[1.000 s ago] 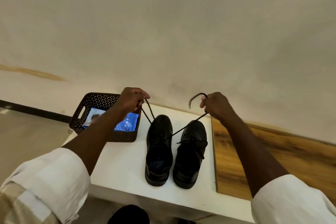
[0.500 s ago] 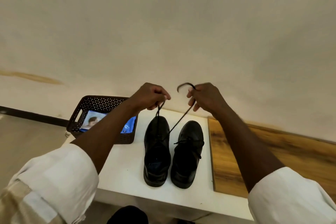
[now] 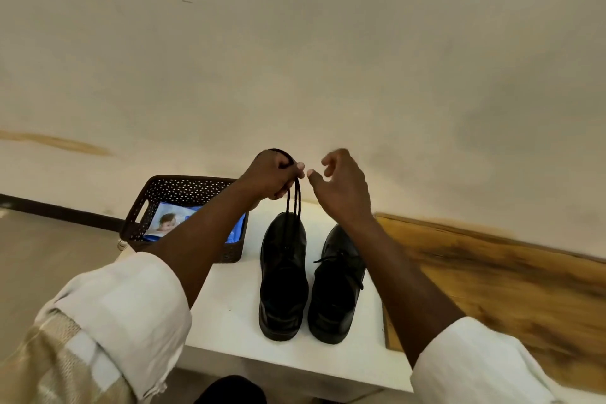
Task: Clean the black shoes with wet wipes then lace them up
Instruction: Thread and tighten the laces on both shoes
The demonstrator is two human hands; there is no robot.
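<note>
Left grip [image 3: 277, 175] pinches both lace [image 3: 292, 198] strands above the left shoe [image 3: 283, 275]; right grip [image 3: 341, 184] loose, empty. Lace looks thin, limp, likely slippery: pinch near the ends.

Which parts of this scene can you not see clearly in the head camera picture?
- Head view: the left forearm hides much of the wipes pack in the basket.
- Head view: the closed left hand hides how it grips the two lace strands.
- Head view: black on black, the eyelets of the left shoe cannot be counted.
- Head view: the right hand is slightly blurred.
- Head view: the bottom edge cuts off a dark object.
</note>
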